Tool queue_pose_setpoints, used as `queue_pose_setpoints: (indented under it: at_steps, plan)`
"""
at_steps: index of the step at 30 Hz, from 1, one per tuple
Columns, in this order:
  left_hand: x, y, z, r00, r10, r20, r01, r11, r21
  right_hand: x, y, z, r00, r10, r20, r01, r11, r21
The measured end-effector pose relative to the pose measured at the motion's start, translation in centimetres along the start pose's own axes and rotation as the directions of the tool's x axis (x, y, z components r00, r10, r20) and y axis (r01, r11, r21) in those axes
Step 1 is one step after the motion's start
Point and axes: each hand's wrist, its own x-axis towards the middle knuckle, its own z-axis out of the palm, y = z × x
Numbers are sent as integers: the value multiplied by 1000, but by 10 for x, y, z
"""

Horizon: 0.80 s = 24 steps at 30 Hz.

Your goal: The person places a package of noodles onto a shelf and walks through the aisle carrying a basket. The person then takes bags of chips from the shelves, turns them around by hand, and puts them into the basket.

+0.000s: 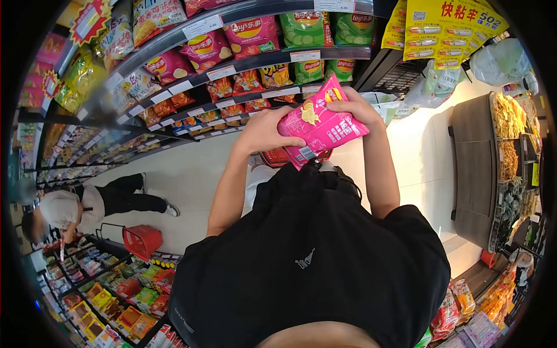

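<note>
**Glossy pink plastic crisp bag, gripped at both sides**

Nearest, a black short-sleeved T-shirt; beyond it, the left hand and right hand close around the bag, thumbs on its printed face; the bag is off the shelves, seemingly unopened, and outside the red plastic basket partly hidden below; farther away, black metal shelves of colourful snacks; left, a person in a pale top.

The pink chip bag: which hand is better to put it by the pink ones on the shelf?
Probably the left hand: it's nearer the shelf and its pink bags. The right hand also holds the chip bag, but farther away.
</note>
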Motion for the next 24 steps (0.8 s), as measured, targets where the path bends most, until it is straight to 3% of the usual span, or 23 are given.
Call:
queue_pose_setpoints:
  at_steps: [4, 6, 7, 9, 10, 11, 13, 14, 15, 17, 18, 21, 24]
  plan:
    - [10, -5, 2, 985, -27, 170, 31, 999, -19, 15, 2, -8, 996, 43, 83, -39, 998, -58]
    - [14, -9, 10, 973, 180, 145, -125, 938, -322, 15, -3, -6, 989, 50, 141, -33, 993, -117]
    - [15, -12, 19, 971, 184, 154, -126, 938, -324, 13, -5, -6, 990, 48, 133, -34, 993, -111]
    - [20, -18, 36, 981, 144, 130, -5, 688, -726, 15, -8, -12, 990, 126, 66, -123, 991, -43]
    - [22, -20, 39, 979, 151, 137, -5, 691, -723, 26, 6, -32, 985, -12, 173, 14, 1000, -11]
    - [22, -21, 42, 979, 152, 138, -1, 675, -738, 24, 7, -30, 986, -16, 165, 17, 1000, -5]
    - [23, -23, 48, 977, 157, 146, 7, 658, -753, 21, 9, -25, 974, -193, 120, 114, 872, 475]
    - [23, -22, 52, 989, 106, 102, 20, 588, -808, 21, 9, -29, 919, -299, 258, 132, 849, 512]
    - [23, -21, 55, 997, 49, 60, 26, 513, -858, 20, 15, -28, 920, -298, 255, 132, 848, 513]
    - [25, -14, 61, 999, -36, 36, 48, 463, -885, 17, 26, -16, 812, -554, 184, 320, 685, 654]
    - [26, -10, 61, 992, -122, 14, 63, 412, -909, 22, 31, -16, 816, -551, 172, 356, 715, 601]
    - [27, -2, 64, 992, -121, 40, 88, 428, -899, 19, 31, -1, 904, -426, 40, 350, 790, 503]
    - [28, -5, 69, 987, -147, 60, 115, 404, -907, 29, 40, -4, 892, -447, 74, 296, 699, 652]
